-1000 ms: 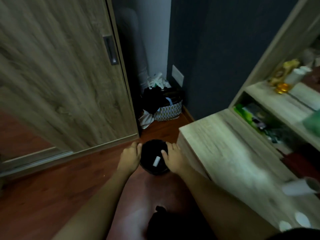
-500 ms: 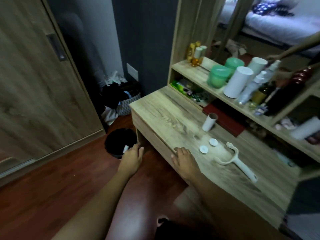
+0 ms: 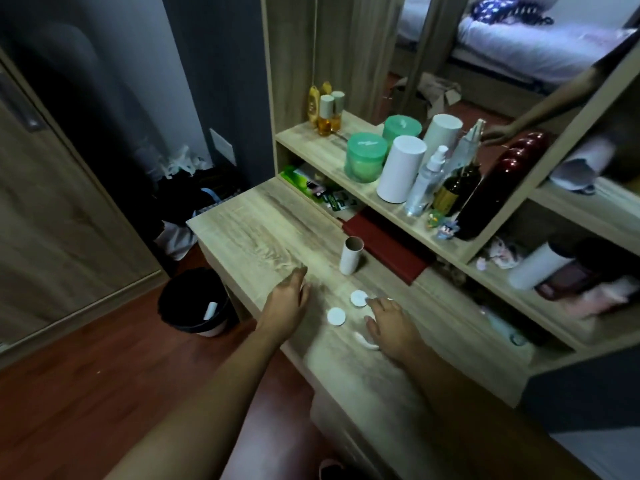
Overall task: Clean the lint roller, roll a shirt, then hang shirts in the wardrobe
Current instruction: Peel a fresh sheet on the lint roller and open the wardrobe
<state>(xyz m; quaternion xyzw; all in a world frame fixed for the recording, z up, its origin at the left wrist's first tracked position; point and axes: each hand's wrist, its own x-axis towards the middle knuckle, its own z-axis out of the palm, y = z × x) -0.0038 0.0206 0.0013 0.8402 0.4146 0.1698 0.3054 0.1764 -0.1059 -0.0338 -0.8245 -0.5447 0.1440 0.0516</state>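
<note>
My left hand [image 3: 287,303] hovers flat over the wooden dressing table [image 3: 249,233], fingers stretched out and holding nothing. My right hand [image 3: 391,323] lies palm down on the white lint roller handle [image 3: 363,341]. Only a curved bit of the handle shows under my thumb, and no grip is visible. Two white round caps [image 3: 336,316] [image 3: 358,298] lie between my hands. A bare cardboard roller tube [image 3: 351,255] stands upright just beyond them. No shirt is in view.
A black waste bin [image 3: 194,299] with a white scrap inside stands on the floor left of the table. Behind it are a basket of clothes [image 3: 194,199] and the wardrobe door [image 3: 52,209]. Bottles and jars [image 3: 400,168] crowd the shelf, and a red box [image 3: 384,247] lies beneath it.
Both hands left the bin and rose to the tabletop. The left moved from the table's edge onto the surface, and the right slid right onto the lint roller handle. My view swung right.
</note>
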